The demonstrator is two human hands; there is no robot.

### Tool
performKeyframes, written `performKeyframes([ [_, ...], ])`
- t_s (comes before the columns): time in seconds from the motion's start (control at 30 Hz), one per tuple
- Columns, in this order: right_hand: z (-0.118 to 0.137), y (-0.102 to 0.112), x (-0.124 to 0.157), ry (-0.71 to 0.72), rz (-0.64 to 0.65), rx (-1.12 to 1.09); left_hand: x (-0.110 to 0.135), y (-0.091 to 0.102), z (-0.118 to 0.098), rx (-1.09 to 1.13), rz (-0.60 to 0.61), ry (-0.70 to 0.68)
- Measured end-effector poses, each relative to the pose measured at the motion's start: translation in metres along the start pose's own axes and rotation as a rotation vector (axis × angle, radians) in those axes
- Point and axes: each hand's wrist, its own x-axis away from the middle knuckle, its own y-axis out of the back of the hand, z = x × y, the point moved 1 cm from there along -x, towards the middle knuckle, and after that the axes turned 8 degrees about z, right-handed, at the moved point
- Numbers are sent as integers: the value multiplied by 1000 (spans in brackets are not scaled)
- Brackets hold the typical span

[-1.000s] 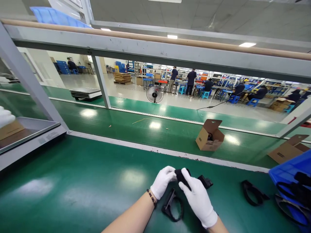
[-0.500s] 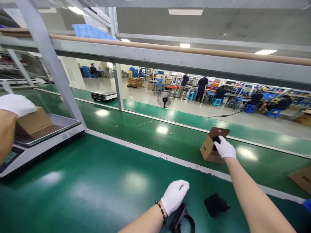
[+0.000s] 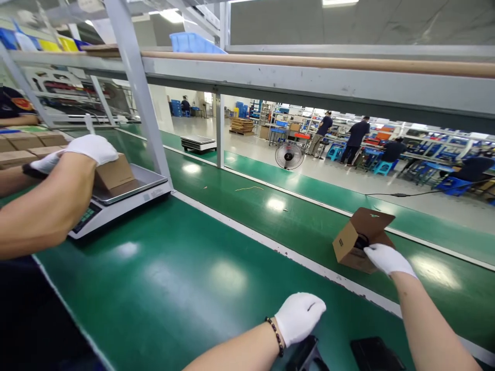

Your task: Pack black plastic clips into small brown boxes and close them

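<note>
A brown cardboard box point(image 3: 353, 255) stands on the green belt with its top flap raised. Inside its opening sits a dark object point(image 3: 362, 241), mostly hidden by the walls. My right hand point(image 3: 389, 258), in a white glove, has its fingers pressed together at the box's near edge, beside that object. Lower down, my gloved left hand point(image 3: 300, 318) hovers over the green worktop with its fingers curled closed; whether anything is in them is hidden. Just below it lies a black item with a curved part point(image 3: 307, 354). To the right, a flat black piece point(image 3: 375, 353) lies on the worktop, cut by the frame's bottom.
At left, a co-worker's gloved hand point(image 3: 93, 148) rests on a carton point(image 3: 116, 172) on a weighing scale point(image 3: 149, 180). More cartons point(image 3: 27, 147) stand behind. A metal post point(image 3: 139, 98) and a crossbeam point(image 3: 270, 77) frame the bench. A fan point(image 3: 289, 155) stands beyond the belt.
The view has swung right-to-left, so everything sits further right. My right hand has lowered to the box edge, and the dark object it held is now inside. My left hand stays curled.
</note>
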Motion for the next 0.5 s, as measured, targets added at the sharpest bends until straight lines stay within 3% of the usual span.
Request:
performKeyframes([
  [0.13, 8, -7, 15, 87, 2, 18, -2, 0, 0, 56, -111, -4],
  [0.3, 42, 3, 32, 172, -3, 55, -4, 8, 2, 150, -314, 64],
  [0.4, 64, -3, 68, 259, -53, 64, -5, 17, 6, 202, -460, 81],
  [0.5, 78, -34, 126, 385, -88, 59, -3, 20, 13, 281, -539, 10],
])
